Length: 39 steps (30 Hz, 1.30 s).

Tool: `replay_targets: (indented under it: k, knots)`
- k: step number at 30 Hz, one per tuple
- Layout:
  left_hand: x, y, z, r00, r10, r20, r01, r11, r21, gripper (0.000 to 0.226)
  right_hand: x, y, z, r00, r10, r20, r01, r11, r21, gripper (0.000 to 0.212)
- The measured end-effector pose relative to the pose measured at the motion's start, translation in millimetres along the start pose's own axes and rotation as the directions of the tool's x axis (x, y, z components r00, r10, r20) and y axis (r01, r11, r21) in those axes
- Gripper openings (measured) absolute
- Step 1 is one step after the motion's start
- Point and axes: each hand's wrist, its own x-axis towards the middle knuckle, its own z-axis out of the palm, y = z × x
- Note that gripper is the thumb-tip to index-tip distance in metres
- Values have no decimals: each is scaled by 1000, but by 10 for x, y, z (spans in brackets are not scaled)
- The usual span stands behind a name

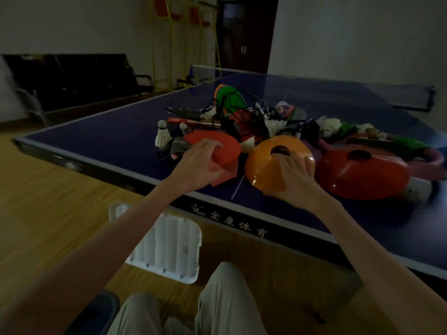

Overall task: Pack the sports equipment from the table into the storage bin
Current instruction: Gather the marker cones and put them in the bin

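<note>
My left hand [198,163] grips a flat red disc cone [217,146] near the table's front edge, fingers curled over its rim. My right hand [294,176] holds an orange disc cone [268,160] by its near edge, with the thumb underneath. Beside it lies a larger red disc cone [367,172]. Behind them a pile of gear spreads across the blue table [108,139]: white shuttlecocks [161,134], a green paddle [232,97] tangled in black cords, and more cones. The white storage bin [169,240] stands on the floor below the table edge, partly hidden by my left forearm.
The table tennis net [314,85] runs across the far side. A dark bench [72,78] lines the left wall, and yellow-framed chairs [169,32] stand at the back. My knees in light trousers [225,298] are below, beside the bin. The floor is wood.
</note>
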Motion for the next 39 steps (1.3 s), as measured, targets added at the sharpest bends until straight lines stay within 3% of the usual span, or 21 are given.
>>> replay_targets:
  k: [2,6,12,16,19,22,24,28,31,34,37,39]
  knots:
    - [31,-48,21,998,11,61,-17,995,98,60,70,31,91,1000,-14,8,14,998,-68,103]
    - [13,-142,78,994,-7,114,-22,969,248,64,168,27,81,992,42,-116,-53,994,-92,96]
    - [66,-302,222,997,39,67,-65,891,449,48,103,13,-36,900,147,-410,-49,970,240,76]
    - [118,-332,277,994,79,76,-106,865,491,22,-22,-102,-98,858,297,-419,6,810,587,73]
    - [152,-305,258,999,30,-15,-22,919,395,19,-71,-169,-184,866,371,-334,-6,677,736,75]
    - [178,-216,180,981,-66,-183,94,985,147,17,-89,-191,-244,871,427,-241,-50,566,823,95]
    - [216,-163,97,971,-77,-227,86,996,31,20,-111,-210,-272,855,445,-268,-50,585,810,102]
    - [340,-87,-60,979,-83,-188,80,997,-25,29,-139,-242,-274,801,436,-410,22,663,748,111]
    - [404,7,-111,980,-55,-191,47,998,-44,26,-128,-276,-194,727,465,-505,111,647,755,110]
    - [440,140,-139,975,10,-222,-26,997,-70,19,-158,-327,-130,695,504,-512,246,502,829,94]
    - [461,308,-181,966,54,-252,-84,991,-108,12,-166,-362,-68,734,525,-430,289,330,898,72]
    - [460,430,-205,961,93,-259,-130,983,-127,15,-173,-381,-20,746,559,-360,293,210,933,74]
